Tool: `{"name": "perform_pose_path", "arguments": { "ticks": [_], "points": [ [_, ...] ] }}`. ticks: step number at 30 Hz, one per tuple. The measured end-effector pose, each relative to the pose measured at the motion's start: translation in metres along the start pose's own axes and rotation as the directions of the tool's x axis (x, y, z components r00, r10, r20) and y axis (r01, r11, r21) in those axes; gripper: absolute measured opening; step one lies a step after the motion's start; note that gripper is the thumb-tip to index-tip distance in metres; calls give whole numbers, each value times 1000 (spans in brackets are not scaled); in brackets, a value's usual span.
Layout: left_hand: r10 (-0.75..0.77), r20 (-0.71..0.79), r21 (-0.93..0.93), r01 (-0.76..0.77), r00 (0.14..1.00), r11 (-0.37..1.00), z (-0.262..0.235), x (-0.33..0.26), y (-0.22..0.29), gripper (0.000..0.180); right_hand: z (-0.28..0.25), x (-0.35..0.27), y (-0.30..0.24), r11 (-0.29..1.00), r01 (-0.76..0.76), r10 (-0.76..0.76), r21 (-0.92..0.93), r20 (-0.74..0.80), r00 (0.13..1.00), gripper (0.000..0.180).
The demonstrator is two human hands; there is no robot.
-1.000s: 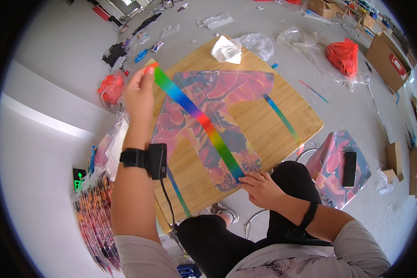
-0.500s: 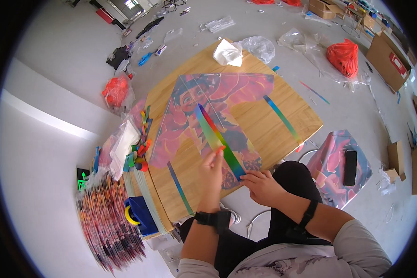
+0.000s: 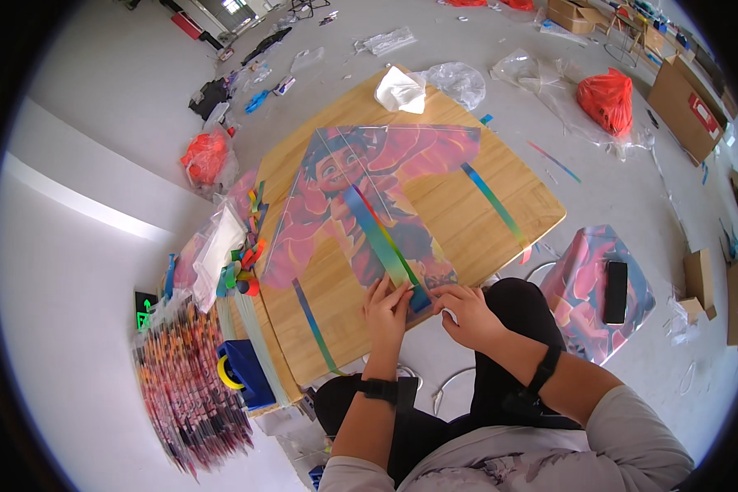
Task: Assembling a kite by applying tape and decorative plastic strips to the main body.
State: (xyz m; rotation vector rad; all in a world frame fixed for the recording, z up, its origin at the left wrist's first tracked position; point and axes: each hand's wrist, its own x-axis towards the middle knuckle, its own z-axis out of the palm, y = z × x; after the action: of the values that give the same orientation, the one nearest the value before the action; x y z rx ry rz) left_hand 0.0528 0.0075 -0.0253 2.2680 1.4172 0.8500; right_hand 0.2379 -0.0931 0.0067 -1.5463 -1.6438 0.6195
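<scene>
On the wooden table (image 3: pixel 476 220) lies a kite (image 3: pixel 418 254) printed with a pink and dark cartoon figure, thin rods crossing its upper part. A rainbow ribbon (image 3: pixel 372 233), doubled into two strips, runs down the kite's middle to its near edge. My left hand (image 3: pixel 385 310) is closed in a pinch on the ribbon, close to its near end. Just to the right, my right hand (image 3: pixel 467 316) has its fingers apart, the fingertips at the ribbon's edge. Blue-green ribbons (image 3: pixel 316 328) extend from the kite's two sides toward the table's near edge.
Cut ribbon pieces (image 3: pixel 239 266) cluster at the table's left edge, beside a blue tape dispenser (image 3: pixel 250 375) and a stack of printed sheets (image 3: pixel 193 381). White crumpled paper (image 3: pixel 401 90) sits at the far edge. A black phone (image 3: pixel 616 293) rests on a printed surface to the right.
My left hand has drawn down toward my right hand, bringing the ribbon's upper strip along. My right hand's fingers have spread and shifted slightly up and right. The kite has shifted slightly.
</scene>
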Motion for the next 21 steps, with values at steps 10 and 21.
{"name": "perform_pose_path", "arguments": {
  "ticks": [10, 21],
  "points": [
    [78, 45, 60, -80, 996, 995, -11, -13, 20, 50, 2, -2, 5, 999, 29, -29, 26, -8, 1000, 16],
    [281, 134, 174, -301, 950, 937, -28, -40, 19, 39, 8, -5, 8, 988, 70, -70, -141, 10, 998, 43]
  ]
}}
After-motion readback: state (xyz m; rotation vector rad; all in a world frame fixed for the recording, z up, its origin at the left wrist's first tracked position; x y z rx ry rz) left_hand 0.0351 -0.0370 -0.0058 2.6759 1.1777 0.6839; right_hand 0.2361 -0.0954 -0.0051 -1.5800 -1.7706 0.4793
